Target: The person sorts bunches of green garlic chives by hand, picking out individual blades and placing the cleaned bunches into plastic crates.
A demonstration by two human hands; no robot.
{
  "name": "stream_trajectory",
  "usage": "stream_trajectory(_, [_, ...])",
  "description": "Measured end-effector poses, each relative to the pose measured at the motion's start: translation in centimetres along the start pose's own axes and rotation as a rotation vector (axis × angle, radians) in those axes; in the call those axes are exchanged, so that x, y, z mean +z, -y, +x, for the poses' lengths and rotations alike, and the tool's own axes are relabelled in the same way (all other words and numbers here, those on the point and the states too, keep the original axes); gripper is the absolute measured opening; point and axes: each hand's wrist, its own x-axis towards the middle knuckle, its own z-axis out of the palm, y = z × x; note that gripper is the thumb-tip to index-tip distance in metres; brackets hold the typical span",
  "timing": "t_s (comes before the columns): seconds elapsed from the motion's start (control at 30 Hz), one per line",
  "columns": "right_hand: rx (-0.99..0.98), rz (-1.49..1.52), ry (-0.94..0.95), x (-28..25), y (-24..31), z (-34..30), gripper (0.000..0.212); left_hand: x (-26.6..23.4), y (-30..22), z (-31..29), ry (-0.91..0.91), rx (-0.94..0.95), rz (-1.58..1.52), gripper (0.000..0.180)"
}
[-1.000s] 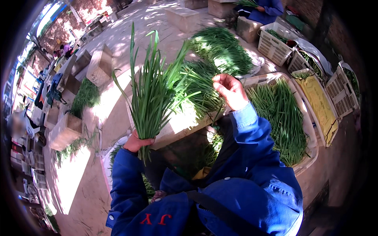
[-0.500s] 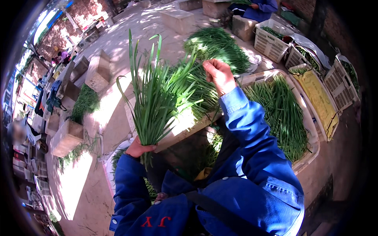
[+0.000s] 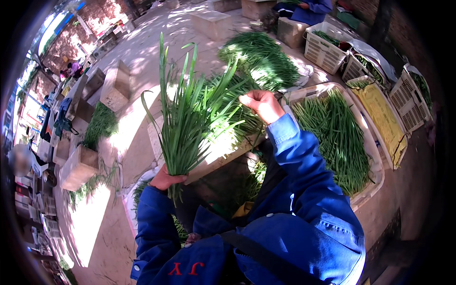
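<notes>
My left hand (image 3: 169, 179) is closed round the lower stems of an upright bunch of garlic chives (image 3: 183, 128), whose long green leaves fan out above it. To the right, my right hand (image 3: 264, 105) is pinched, its fingertips at the leaf tips on that side of the bunch. Whatever is between those fingers is too small to make out. Behind the bunch, more loose chives (image 3: 247, 121) lie on a pale slab (image 3: 219, 160) in front of me.
On the right stands a pale tub (image 3: 378, 183) full of chives. Beyond it are slotted crates (image 3: 326, 51) and a yellow sack (image 3: 380, 118). A heap of chives (image 3: 261, 57) lies farther back, near a seated person in blue (image 3: 311, 13). Concrete blocks (image 3: 115, 88) stand at left.
My right hand has come down to the leaf tips of the bunch, its fingers pinched. My left hand and the bunch have hardly moved.
</notes>
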Motion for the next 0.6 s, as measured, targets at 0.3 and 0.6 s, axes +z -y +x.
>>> stream_trajectory(0.3, [0.266,0.458,-0.399,-1.3,-1.4,-0.9,0.026,0.1,0.2,0.8,0.019,0.006,0.013,0.028])
stream_trajectory(0.6, [0.168,0.167,-0.053,0.4,-0.8,-3.5,0.025,-0.2,1.1,0.6,-0.036,-0.042,-0.029,0.031])
